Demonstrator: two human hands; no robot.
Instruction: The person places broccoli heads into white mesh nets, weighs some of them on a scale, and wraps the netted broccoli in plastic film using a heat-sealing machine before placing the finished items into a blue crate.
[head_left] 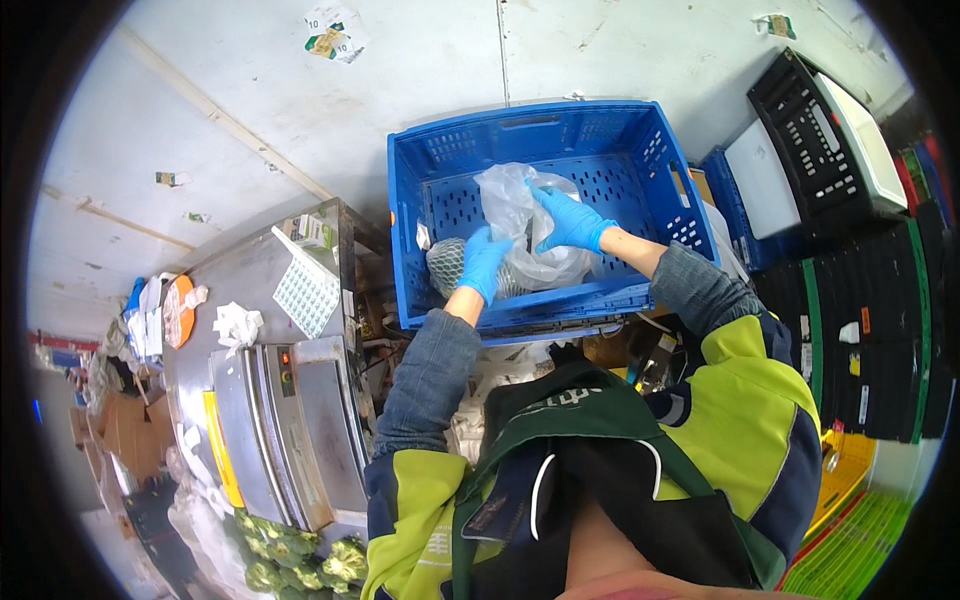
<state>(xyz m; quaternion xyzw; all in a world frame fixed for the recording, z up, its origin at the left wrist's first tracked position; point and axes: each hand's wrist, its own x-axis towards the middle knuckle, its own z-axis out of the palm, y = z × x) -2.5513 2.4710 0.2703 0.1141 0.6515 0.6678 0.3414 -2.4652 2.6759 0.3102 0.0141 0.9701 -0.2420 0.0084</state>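
Inside a blue plastic crate lies a crumpled clear plastic bag. My left hand, in a blue glove, is closed at the bag's near left edge; its fingertips are slightly blurred. Above the bag's right side, my gloved right hand has its thumb and fingers apart, touching the plastic. A rounded grey thing with a net-like surface sits in the crate's near left corner, partly behind my left hand. What it is I cannot make out.
A steel bench at left carries a wrapping machine, a patterned white sheet and crumpled white plastic. Broccoli heads lie at lower left. Black crates are stacked at right. A white wall rises behind the blue crate.
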